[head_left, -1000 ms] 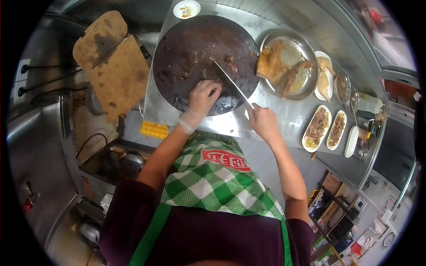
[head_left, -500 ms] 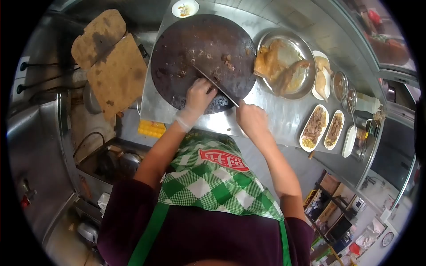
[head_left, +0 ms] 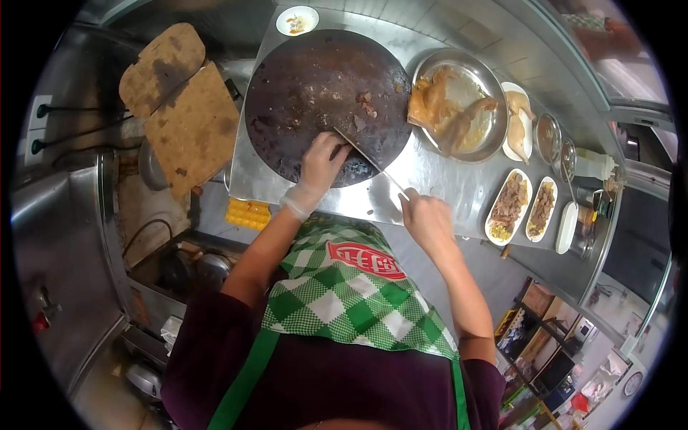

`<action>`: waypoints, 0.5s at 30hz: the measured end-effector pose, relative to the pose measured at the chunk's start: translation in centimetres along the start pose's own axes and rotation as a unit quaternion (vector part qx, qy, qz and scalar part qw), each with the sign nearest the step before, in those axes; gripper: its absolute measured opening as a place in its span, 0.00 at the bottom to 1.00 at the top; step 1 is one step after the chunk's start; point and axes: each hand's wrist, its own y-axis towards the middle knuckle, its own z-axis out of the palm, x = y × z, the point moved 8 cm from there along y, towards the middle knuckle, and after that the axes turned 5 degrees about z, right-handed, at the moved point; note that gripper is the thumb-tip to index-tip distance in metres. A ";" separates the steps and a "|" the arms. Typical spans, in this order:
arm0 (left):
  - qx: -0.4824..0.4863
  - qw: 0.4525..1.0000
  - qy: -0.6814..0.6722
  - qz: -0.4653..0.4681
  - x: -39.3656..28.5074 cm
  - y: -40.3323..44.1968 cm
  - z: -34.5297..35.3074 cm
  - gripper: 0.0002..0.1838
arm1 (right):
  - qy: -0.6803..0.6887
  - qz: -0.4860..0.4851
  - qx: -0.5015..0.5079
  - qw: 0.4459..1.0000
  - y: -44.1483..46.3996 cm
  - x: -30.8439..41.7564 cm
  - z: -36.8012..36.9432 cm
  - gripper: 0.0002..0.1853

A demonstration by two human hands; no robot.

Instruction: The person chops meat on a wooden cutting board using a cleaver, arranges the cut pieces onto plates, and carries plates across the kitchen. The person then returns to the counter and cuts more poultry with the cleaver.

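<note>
A round dark chopping board lies on the steel counter, with bits of meat on its right half. My left hand, in a clear glove, rests at the board's near edge, fingers curled and pressed together; whatever they hold is hidden. In my right hand is the handle of a cleaver, seen nearly edge-on. Its blade slants up and left over the board, its tip close beside my left fingertips.
Right of the board stand a steel basin with large tan pieces, a plate of pale meat and two oval dishes of sliced meat. A small white dish sits behind; brown boards are at left.
The cleaver first swung left over the board with my right hand, then came back right. Dark slices now lie beside the meat bits. My left hand stays near the same place.
</note>
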 end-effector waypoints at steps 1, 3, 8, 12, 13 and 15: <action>-0.001 1.000 -0.005 0.003 0.0 0.0 0.0 0.06 | -0.002 0.001 0.002 1.000 -0.2 -0.1 -0.1 0.08; -0.003 1.000 0.003 0.016 0.1 0.1 0.0 0.07 | -0.005 0.003 0.006 1.000 -0.3 0.0 -0.6 0.08; 0.006 0.999 0.019 0.025 0.0 0.2 -0.1 0.07 | -0.019 0.000 0.029 0.999 0.0 0.0 -0.8 0.07; 0.022 0.999 0.036 0.020 0.4 0.3 0.1 0.06 | -0.003 0.009 0.069 0.998 1.7 0.6 0.3 0.07; 0.024 0.999 0.041 0.012 0.6 0.4 0.2 0.06 | 0.002 0.000 0.057 0.998 2.8 1.3 1.0 0.08; 0.032 0.998 0.045 0.003 0.4 0.5 0.2 0.06 | 0.012 -0.014 0.035 0.999 4.6 2.4 3.0 0.08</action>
